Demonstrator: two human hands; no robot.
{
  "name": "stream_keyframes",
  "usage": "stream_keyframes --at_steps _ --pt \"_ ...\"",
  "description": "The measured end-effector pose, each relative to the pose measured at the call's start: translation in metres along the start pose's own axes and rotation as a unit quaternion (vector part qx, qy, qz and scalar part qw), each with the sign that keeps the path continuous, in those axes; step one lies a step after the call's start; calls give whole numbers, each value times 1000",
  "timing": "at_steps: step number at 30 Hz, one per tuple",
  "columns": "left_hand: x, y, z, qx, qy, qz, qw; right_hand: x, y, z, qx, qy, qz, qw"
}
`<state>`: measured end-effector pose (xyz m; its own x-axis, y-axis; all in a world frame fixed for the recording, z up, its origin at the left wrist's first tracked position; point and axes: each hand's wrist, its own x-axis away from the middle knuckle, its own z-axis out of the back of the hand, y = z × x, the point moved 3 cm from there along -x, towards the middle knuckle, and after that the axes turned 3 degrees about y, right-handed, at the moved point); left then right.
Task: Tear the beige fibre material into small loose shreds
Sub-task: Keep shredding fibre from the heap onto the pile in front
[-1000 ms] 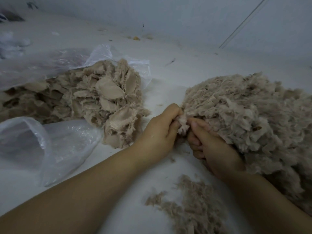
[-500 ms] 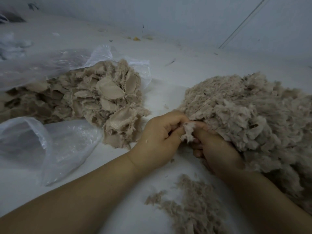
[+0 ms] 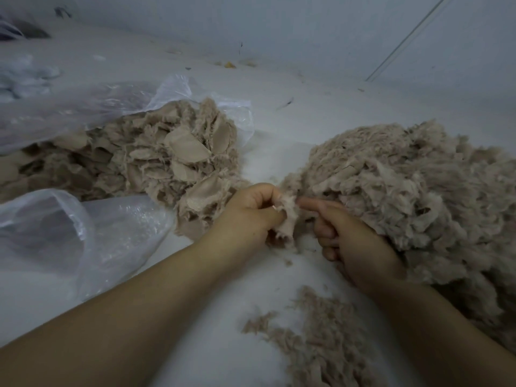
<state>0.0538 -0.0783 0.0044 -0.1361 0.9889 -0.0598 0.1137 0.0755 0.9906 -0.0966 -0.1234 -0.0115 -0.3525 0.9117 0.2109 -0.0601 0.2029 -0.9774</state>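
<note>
My left hand grips a small beige fibre piece between thumb and curled fingers at the centre. My right hand sits just right of it, forefinger and thumb extended toward the piece's top edge and the other fingers curled; whether it pinches the piece I cannot tell. A big fluffy heap of torn beige shreds lies against my right hand. A pile of untorn beige fabric pieces lies to the left, partly inside a clear plastic bag.
A second clear plastic bag lies crumpled at the left front. A smaller scatter of shreds lies on the white surface between my forearms. A pale wall rises behind, with small debris along its foot.
Both hands have drawn back from the shredded heap toward me. The left hand now holds the piece lower and more exposed, and the right hand's fingers have loosened from it.
</note>
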Motion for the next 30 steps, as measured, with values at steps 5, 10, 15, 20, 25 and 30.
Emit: stream_keyframes --at_steps 5,10,15,20,25,30 --pt "0 -8 -2 -20 -13 40 999 12 -9 -9 -22 -61 62 996" --pt "-2 -6 -2 -29 -19 47 998 10 -5 -8 -10 -50 59 997" --pt "-2 -5 -3 -34 65 8 997 9 -2 -6 -17 -37 66 997" --pt "-5 8 17 4 114 -80 990 8 -4 -2 -18 6 43 999" --pt "15 12 -3 -185 -354 5 917 10 -3 -5 -44 0 19 999" --pt "11 13 0 -232 -221 54 946 15 -6 -6 -40 3 4 999"
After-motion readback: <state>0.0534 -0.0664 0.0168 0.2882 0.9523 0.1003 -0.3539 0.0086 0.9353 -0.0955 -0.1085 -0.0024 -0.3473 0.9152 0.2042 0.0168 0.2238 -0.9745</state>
